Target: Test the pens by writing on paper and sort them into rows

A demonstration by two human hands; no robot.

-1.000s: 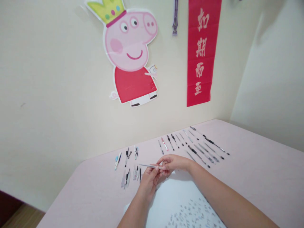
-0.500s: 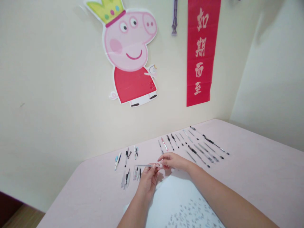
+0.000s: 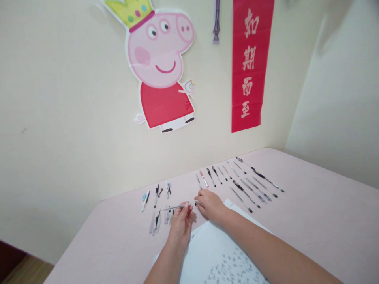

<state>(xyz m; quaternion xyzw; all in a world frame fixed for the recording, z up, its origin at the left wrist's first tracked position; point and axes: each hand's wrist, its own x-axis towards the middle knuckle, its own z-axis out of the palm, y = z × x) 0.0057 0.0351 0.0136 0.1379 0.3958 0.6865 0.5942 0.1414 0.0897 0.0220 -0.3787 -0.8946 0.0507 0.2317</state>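
Note:
My left hand [image 3: 182, 221] is closed on a slim grey pen [image 3: 174, 207], which points left above the table, its right end between thumb and fingertips. Just to the right, my right hand [image 3: 209, 204] is low over the table with its fingers curled down. A small dark piece [image 3: 196, 204] shows at its fingertips; what it belongs to is hidden. Behind that hand lie a thin pen [image 3: 198, 181] and a red-and-white pen [image 3: 204, 179]. Beneath my forearms are white sheets of paper [image 3: 204, 244] with handwriting on them.
Several pens [image 3: 246, 194] lie slanted in two rows on the pink table [image 3: 319, 213] at the right. Left of my hands are small groups of pens and parts [image 3: 156, 223], with a blue-and-white pen [image 3: 145, 201] at the far left. A wall stands behind the table.
My hands have drawn apart. The left has moved slightly left with the pen; the right has turned palm down and lowered toward the table, away from the pen's end.

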